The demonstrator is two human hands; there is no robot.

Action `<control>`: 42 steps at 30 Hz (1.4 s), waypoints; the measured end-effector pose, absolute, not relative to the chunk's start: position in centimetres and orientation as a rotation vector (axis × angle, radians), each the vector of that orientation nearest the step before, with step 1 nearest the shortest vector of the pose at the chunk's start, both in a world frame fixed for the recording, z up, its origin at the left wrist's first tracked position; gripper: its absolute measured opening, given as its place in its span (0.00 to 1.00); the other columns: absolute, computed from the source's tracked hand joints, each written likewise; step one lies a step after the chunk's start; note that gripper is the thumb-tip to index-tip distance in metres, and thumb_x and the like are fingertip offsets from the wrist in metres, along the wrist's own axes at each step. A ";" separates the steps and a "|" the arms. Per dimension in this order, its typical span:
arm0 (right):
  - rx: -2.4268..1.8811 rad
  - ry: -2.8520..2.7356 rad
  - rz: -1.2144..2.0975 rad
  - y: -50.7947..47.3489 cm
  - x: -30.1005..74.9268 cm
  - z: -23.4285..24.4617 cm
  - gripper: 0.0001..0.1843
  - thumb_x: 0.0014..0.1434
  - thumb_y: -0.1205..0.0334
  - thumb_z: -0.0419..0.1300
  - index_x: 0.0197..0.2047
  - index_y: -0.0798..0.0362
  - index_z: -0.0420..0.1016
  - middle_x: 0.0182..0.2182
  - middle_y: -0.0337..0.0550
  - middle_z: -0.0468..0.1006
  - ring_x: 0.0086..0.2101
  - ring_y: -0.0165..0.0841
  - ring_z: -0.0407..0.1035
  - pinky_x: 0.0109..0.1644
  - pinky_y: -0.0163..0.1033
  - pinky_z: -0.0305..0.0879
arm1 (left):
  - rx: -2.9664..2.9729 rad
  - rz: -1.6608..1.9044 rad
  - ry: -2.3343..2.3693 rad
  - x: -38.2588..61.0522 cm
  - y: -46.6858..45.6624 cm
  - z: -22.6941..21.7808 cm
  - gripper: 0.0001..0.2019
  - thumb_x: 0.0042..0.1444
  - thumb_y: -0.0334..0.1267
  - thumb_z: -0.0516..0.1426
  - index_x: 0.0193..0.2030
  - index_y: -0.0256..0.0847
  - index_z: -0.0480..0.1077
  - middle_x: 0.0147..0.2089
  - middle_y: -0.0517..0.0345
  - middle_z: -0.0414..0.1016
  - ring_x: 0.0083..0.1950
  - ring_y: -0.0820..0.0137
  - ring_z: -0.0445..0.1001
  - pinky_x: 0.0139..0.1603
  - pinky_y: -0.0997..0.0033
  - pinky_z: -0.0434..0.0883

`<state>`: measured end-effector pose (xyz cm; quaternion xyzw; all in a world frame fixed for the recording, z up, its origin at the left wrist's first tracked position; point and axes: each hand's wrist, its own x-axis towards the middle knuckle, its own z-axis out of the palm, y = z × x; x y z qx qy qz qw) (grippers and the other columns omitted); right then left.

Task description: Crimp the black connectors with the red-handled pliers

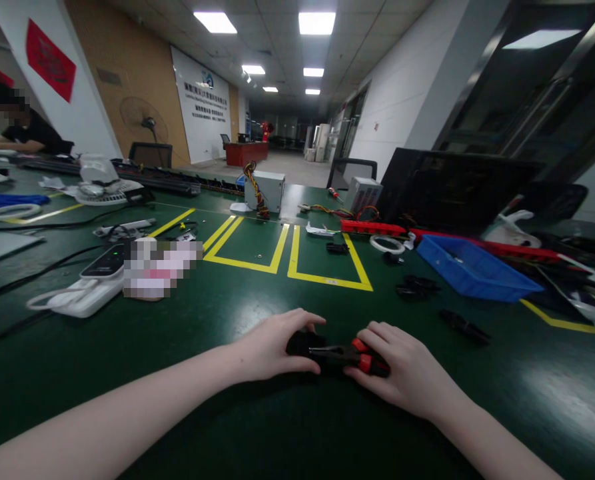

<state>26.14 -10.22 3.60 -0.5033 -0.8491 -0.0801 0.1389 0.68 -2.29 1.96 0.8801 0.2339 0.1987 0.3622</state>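
Green worktable [262,430], yellow tape outlines [244,265] across its middle. Black monitor [452,193], back right. Blue plastic bin [460,283] in front of monitor. Left hand [282,343]: fingers curled round a small dark object. Right hand [402,360] opposite, fingers wrapped about handles of red-and-black pliers [341,354]. Pliers lie between both hands, nose toward left; whether jaws pinch anything, cannot tell. Small dark object [297,344]: in left grasp, near side of table.
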 end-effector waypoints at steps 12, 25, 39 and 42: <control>-1.506 -2.479 -0.203 -10.2 26.3 3.8 0.12 0.56 0.52 0.63 0.37 0.51 0.72 0.32 0.43 0.75 0.31 0.35 0.69 0.33 0.39 0.64 | 2.588 0.339 0.729 1.2 -2.9 2.3 0.20 0.61 0.54 0.58 0.51 0.41 0.68 0.43 0.54 0.77 0.40 0.61 0.76 0.35 0.68 0.67; -1.559 -2.470 -0.152 -10.4 26.4 3.8 0.13 0.57 0.51 0.63 0.38 0.52 0.72 0.33 0.44 0.75 0.32 0.36 0.70 0.34 0.40 0.65 | 2.638 0.313 0.691 1.1 -3.1 2.6 0.18 0.61 0.53 0.57 0.49 0.43 0.68 0.41 0.57 0.79 0.39 0.62 0.76 0.33 0.70 0.62; -1.535 -2.415 -0.039 -10.4 26.4 3.5 0.12 0.56 0.51 0.64 0.37 0.50 0.72 0.33 0.42 0.75 0.31 0.34 0.70 0.32 0.39 0.64 | 2.635 0.318 0.680 1.0 -2.9 2.2 0.20 0.57 0.52 0.62 0.50 0.44 0.68 0.43 0.58 0.79 0.41 0.61 0.78 0.36 0.68 0.65; -1.531 -2.414 -0.049 -10.4 26.3 3.4 0.13 0.55 0.51 0.64 0.36 0.50 0.71 0.32 0.42 0.75 0.31 0.34 0.69 0.32 0.38 0.64 | 2.635 0.321 0.677 1.0 -2.9 2.2 0.20 0.57 0.52 0.62 0.51 0.45 0.68 0.43 0.58 0.79 0.40 0.62 0.78 0.36 0.69 0.65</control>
